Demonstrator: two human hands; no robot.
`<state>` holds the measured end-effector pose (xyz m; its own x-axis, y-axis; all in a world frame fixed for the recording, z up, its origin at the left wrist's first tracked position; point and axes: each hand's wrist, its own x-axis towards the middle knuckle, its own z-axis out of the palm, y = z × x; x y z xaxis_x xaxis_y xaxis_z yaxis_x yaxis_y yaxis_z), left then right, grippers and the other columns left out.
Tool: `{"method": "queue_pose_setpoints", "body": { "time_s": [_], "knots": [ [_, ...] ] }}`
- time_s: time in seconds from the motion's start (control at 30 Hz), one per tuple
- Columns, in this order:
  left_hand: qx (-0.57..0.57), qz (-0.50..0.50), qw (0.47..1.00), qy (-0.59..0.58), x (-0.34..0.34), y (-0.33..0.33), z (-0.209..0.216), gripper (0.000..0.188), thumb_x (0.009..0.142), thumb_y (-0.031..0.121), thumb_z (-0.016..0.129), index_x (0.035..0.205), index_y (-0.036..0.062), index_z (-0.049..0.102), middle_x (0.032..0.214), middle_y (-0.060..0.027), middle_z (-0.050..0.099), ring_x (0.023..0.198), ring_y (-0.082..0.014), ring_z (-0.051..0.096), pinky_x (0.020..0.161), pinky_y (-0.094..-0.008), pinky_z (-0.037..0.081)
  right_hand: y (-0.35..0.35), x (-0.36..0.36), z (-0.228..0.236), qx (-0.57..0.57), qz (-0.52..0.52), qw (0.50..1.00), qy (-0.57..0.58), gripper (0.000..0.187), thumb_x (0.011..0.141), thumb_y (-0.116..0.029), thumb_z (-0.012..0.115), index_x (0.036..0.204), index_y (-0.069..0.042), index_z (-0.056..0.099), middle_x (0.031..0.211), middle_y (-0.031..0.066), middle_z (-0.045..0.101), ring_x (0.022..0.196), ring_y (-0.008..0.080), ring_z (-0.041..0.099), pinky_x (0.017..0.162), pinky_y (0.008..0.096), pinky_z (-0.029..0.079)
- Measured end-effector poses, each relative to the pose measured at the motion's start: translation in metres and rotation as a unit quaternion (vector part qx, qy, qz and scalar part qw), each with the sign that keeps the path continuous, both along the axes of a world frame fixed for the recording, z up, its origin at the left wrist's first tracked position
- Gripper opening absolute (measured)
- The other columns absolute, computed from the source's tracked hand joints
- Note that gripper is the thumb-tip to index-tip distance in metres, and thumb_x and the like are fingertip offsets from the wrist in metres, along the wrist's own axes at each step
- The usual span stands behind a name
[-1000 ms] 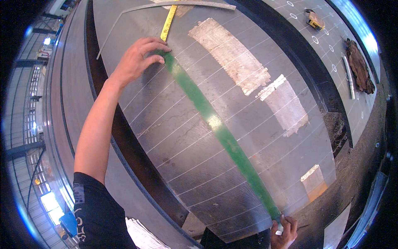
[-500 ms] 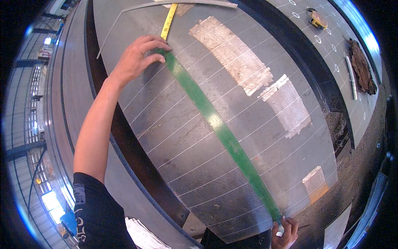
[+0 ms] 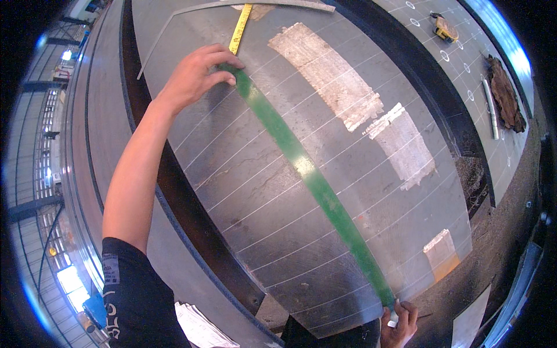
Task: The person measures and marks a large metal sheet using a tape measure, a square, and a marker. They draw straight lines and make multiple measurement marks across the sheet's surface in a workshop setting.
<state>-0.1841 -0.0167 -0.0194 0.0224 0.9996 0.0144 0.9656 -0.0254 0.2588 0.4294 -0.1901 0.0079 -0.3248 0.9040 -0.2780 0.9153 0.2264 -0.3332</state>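
A long green flat strip [image 3: 328,200] lies slantwise across a grey metal plate [image 3: 267,214] that bears several thin white lines. At the strip's far end, my left hand [image 3: 197,75] is closed with thumb and fingers about its edge. Beyond those fingers a yellow measuring tape [image 3: 241,29] runs away over the plate; whether it joins the strip is hidden. Low in the picture, at the strip's near end, my right hand [image 3: 400,326] has its fingers bent round a small white piece [image 3: 393,319], partly hidden by them. This hand is beside the strip's tip, perhaps touching it.
Pale peeling patches [image 3: 328,75] mark the plate. A thin metal bar [image 3: 249,4] crosses its far edge. On another plate at right lie a yellow-black tape measure [image 3: 445,28], a white rod [image 3: 491,109] and a brown rag [image 3: 506,95]. Papers [image 3: 200,327] lie near my left sleeve.
The whole view has shifted very slightly. Both hands and the green strip keep their places on the plate.
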Motion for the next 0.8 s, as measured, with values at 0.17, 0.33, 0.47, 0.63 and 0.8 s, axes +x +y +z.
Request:
{"method": "queue_pose_setpoints", "body": {
  "time_s": [0.17, 0.33, 0.47, 0.63, 0.8],
  "knots": [
    [-0.007, -0.009, 0.999, 0.031, 0.001, -0.002, 0.002, 0.032, 0.080, 0.016, 0.075, 0.111, 0.0099, 0.073, 0.114, -0.0075, 0.070, 0.111, -0.0292, 0.064, 0.099, -0.0417, 0.050, -0.003, 0.004, -0.001, -0.007, -0.003, 1.000, -0.002, 0.025, 0.080, -0.011, 0.076, 0.104, -0.008, 0.069, 0.110, 0.0132, 0.068, 0.100, 0.0349, 0.067, 0.081, 0.0431, 0.057],
    [0.020, 0.045, 0.999, 0.022, 0.017, -0.012, 0.000, 0.029, 0.083, 0.014, 0.073, 0.111, 0.0080, 0.074, 0.110, -0.0099, 0.070, 0.103, -0.0316, 0.066, 0.091, -0.0421, 0.053, -0.005, 0.003, 0.002, -0.025, -0.011, 1.000, -0.016, 0.025, 0.086, -0.023, 0.075, 0.105, -0.008, 0.068, 0.114, 0.0129, 0.068, 0.101, 0.0334, 0.068, 0.080, 0.0434, 0.057],
    [0.038, 0.056, 0.996, 0.053, 0.027, -0.017, -0.002, 0.030, 0.087, 0.021, 0.071, 0.111, 0.0025, 0.073, 0.116, -0.0144, 0.069, 0.106, -0.0348, 0.066, 0.094, -0.0435, 0.052, -0.013, 0.009, -0.022, 0.041, -0.011, 0.998, 0.052, 0.035, 0.077, -0.008, 0.079, 0.111, -0.008, 0.072, 0.103, 0.0139, 0.066, 0.088, 0.0330, 0.069, 0.072, 0.0416, 0.058],
    [-0.035, 0.078, 0.989, 0.124, 0.062, -0.014, -0.007, 0.052, 0.092, 0.042, 0.066, 0.112, -0.0060, 0.071, 0.128, -0.0217, 0.064, 0.116, -0.0395, 0.062, 0.099, -0.0427, 0.049, -0.010, 0.015, -0.014, 0.002, 0.002, 1.000, 0.009, 0.042, 0.080, -0.020, 0.080, 0.120, -0.012, 0.070, 0.111, 0.0128, 0.066, 0.084, 0.0311, 0.070, 0.065, 0.0408, 0.059],
    [-0.082, 0.110, 0.983, 0.124, 0.036, -0.010, -0.004, 0.070, 0.087, 0.049, 0.071, 0.126, -0.0097, 0.064, 0.140, -0.0238, 0.057, 0.128, -0.0374, 0.057, 0.107, -0.0410, 0.043, -0.004, 0.012, -0.018, 0.017, -0.017, 0.998, 0.050, 0.040, 0.081, -0.023, 0.080, 0.118, -0.013, 0.070, 0.106, 0.0065, 0.065, 0.076, 0.0237, 0.071, 0.058, 0.0367, 0.058]
  ]
}}
